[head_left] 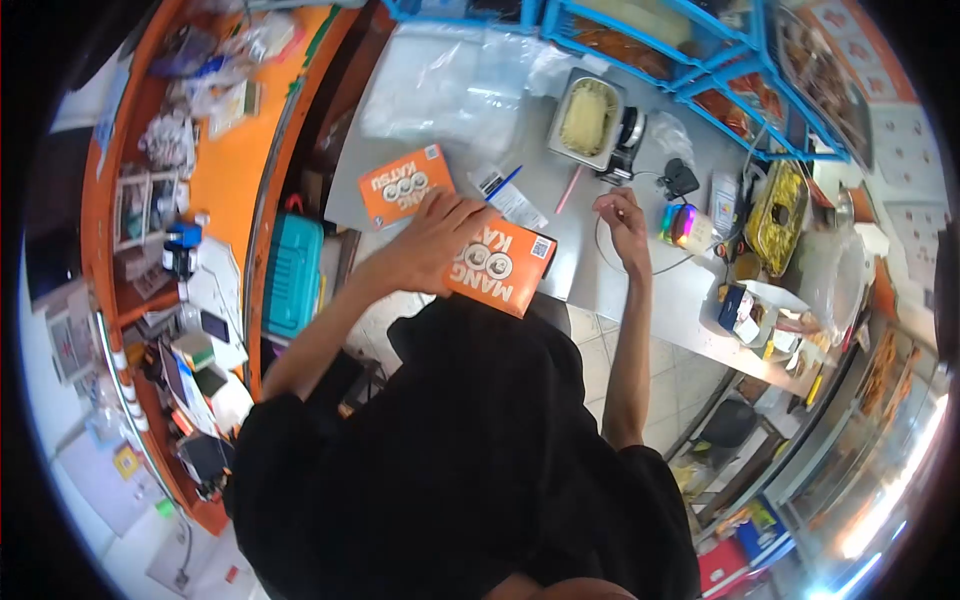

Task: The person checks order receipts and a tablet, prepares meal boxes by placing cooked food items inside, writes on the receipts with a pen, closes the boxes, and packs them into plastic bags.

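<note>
My left hand (440, 240) is wrapped over the side of an orange printed food box (510, 268), held tilted at the table's front edge against my black shirt. A second orange box (405, 187) of the same print lies on the metal table just beyond that hand. My right hand (625, 222) is raised above the table with its fingers curled together; anything between them is too small to make out. Between the hands lie a blue pen (503, 184), a printed paper slip (518, 206) and a pink stick-like thing (569, 189).
A metal pan (588, 118) of pale shredded food stands at the back beside a tape roll (632, 127). Clear plastic bags (435, 85) cover the back left. Blue-framed crates (660, 40) rise behind. A thin cable (665, 270) loops near my right hand. An orange shelf (225, 160) stands left.
</note>
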Motion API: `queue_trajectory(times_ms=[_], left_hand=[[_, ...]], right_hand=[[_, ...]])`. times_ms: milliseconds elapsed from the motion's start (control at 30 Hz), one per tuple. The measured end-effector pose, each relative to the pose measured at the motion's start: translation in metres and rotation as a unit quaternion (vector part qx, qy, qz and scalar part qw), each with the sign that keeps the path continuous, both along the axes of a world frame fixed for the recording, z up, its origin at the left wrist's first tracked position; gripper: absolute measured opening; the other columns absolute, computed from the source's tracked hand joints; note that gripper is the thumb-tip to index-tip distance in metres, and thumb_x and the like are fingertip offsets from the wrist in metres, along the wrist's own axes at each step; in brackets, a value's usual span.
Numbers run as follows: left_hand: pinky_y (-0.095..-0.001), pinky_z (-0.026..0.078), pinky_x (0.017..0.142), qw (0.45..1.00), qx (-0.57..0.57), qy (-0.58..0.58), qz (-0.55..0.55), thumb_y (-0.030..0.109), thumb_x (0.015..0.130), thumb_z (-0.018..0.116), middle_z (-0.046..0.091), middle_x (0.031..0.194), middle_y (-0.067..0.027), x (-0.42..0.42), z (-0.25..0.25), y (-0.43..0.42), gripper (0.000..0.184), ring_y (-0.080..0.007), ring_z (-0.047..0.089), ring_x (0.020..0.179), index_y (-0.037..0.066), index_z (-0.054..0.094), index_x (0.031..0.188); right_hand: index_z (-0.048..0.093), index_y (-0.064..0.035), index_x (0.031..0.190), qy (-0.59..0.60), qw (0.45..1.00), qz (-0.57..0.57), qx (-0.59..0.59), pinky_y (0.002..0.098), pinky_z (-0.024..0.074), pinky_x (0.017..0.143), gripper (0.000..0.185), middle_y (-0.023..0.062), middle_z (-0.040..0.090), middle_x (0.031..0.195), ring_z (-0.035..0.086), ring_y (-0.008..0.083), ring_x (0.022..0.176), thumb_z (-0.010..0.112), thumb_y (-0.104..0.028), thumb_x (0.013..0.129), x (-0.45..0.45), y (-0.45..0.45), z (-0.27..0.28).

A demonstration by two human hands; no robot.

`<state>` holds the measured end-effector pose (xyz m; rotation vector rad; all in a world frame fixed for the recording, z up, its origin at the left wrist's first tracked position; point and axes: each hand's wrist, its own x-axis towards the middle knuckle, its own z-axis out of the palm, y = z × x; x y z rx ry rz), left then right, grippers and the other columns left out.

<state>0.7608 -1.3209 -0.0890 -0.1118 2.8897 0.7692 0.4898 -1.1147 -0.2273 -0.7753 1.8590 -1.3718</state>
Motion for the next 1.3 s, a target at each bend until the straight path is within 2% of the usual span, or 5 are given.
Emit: queue_trajectory(times_ms=[133,333,467,733,1300], left_hand=[[-0.0483,0.021,0.113,0.991,-0.071,-0.033,-0.106,0.025,0.055,0.084,0.045,0.131,-0.0112,-0.003,0.032,-0.015,0.096,-0.0309,0.039,0.127,0.006,0.039,0.138],[-0.0479,0.022,0.113,0.994,0.014,0.02,-0.111,0.017,0.047,0.088,0.041,0.135,-0.008,0.018,0.067,-0.022,0.106,-0.0289,0.04,0.126,0.019,0.041,0.142],[-0.05,0.022,0.113,0.994,0.015,0.083,-0.066,0.025,0.057,0.086,0.044,0.133,-0.0077,0.03,0.07,-0.024,0.093,-0.0297,0.038,0.127,0.026,0.046,0.141],[-0.0497,0.023,0.113,0.998,0.034,0.043,0.009,0.018,0.057,0.084,0.045,0.133,-0.0075,0.045,0.069,-0.034,0.093,-0.0308,0.038,0.128,0.024,0.046,0.142],[-0.0483,0.025,0.113,0.996,0.008,0.073,-0.045,-0.005,0.06,0.075,0.048,0.125,-0.0077,0.038,0.071,-0.036,0.104,-0.0268,0.043,0.125,0.035,0.036,0.148]], right_hand=[[0.059,-0.0021,0.074,0.073,0.938,0.306,-0.141,0.0282,0.0389,0.072,0.017,0.0046,0.047,0.087,0.047,0.0121,0.083,0.074,-0.007,0.081,0.049,-0.068,0.145],[0.045,-0.0021,0.058,0.021,0.834,0.542,0.099,0.0299,0.0321,0.053,0.047,0.001,0.042,0.066,0.037,0.0102,0.058,0.083,-0.024,0.075,0.039,-0.12,0.135],[0.05,-0.0031,0.062,-0.343,0.817,0.463,0.02,0.0267,0.0292,0.053,0.045,-0.0026,0.041,0.069,0.037,0.0073,0.062,0.079,-0.032,0.079,0.059,-0.115,0.108],[0.06,-0.0005,0.087,-0.195,0.891,0.399,-0.088,0.0235,0.0392,0.067,0.026,-0.0001,0.053,0.087,0.048,0.0066,0.082,0.062,-0.025,0.095,0.013,-0.096,0.166],[0.063,0.0034,0.081,0.005,0.813,0.58,0.042,0.0233,0.0302,0.046,0.01,0.0038,0.058,0.068,0.044,0.0062,0.052,0.067,-0.003,0.088,0.051,-0.134,0.263]])
